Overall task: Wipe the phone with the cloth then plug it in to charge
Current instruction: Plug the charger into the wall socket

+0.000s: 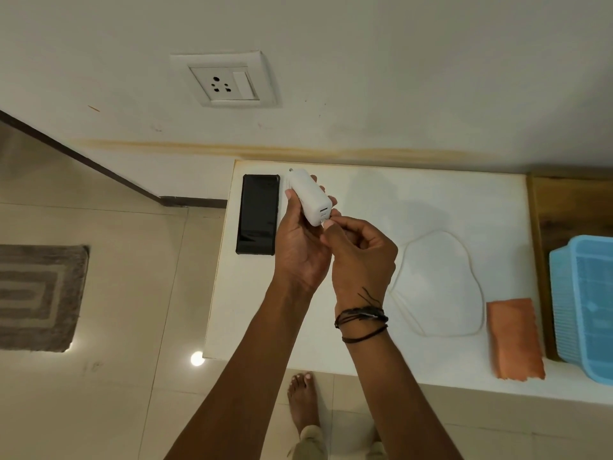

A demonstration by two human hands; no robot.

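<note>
A black phone [257, 214] lies flat, screen up, at the far left of the white table [365, 200]. Just right of it, above the table, my left hand [300, 250] grips a white charger adapter [311, 196], prongs pointing toward the wall. My right hand [360, 257] pinches the white cable plug [325, 222] at the adapter's port end. The thin white cable [441, 283] loops on the table to the right. A folded orange cloth [514, 338] lies near the front right edge. A wall socket [224, 83] with a switch sits above the phone.
A light blue plastic basket [587, 307] stands at the right on a wooden surface [544, 207]. A grey mat [39, 293] lies on the tiled floor at the left. My bare foot [303, 403] stands in front of the table.
</note>
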